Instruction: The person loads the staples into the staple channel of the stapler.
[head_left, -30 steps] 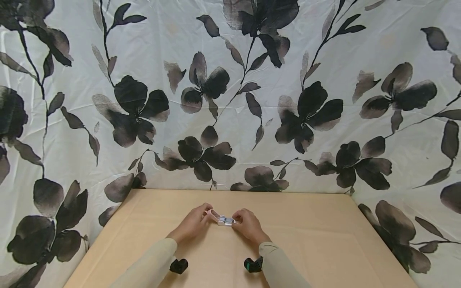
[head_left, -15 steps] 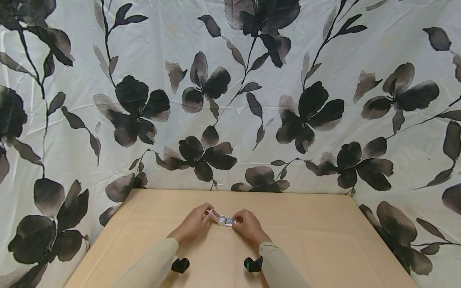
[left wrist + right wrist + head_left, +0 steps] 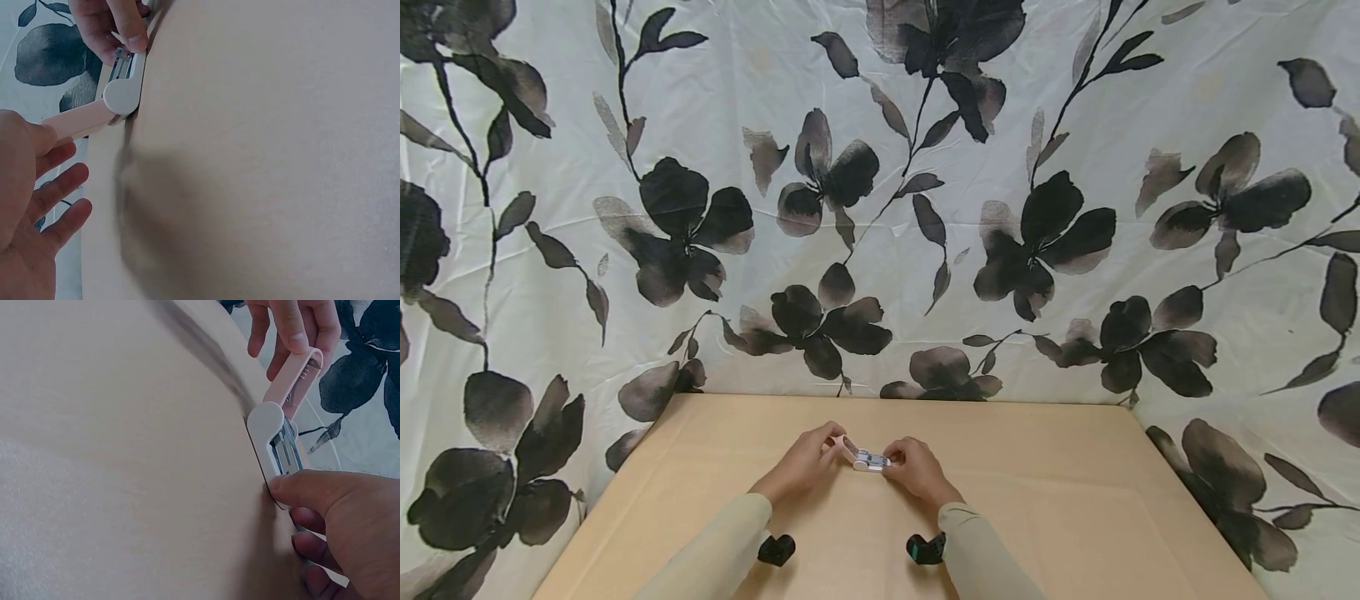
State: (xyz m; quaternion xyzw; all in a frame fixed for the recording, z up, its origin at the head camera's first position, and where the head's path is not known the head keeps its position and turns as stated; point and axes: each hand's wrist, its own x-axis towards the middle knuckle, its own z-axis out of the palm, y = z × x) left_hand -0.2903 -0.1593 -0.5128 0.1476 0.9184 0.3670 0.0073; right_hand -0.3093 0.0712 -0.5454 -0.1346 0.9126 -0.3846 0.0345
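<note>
A small pink-and-white stapler [image 3: 871,461] is folded open between the two hands, over the far part of the table. My left hand [image 3: 805,460] pinches the end of its raised pink top arm [image 3: 289,381] between thumb and fingers; the other fingers are spread loosely in the left wrist view. At the opposite end, my right hand [image 3: 919,472] grips the white base [image 3: 264,428], the thumb pressing on its side. A metal staple channel [image 3: 286,450] shows inside the base, which sits at the table surface. The right fingertips behind the base are partly hidden.
The light wooden-toned table [image 3: 1037,517] ends at a back edge just beyond the hands. Behind it hangs a white cloth [image 3: 925,250] with dark flowers. Black wrist devices [image 3: 777,550] sit under both sleeves.
</note>
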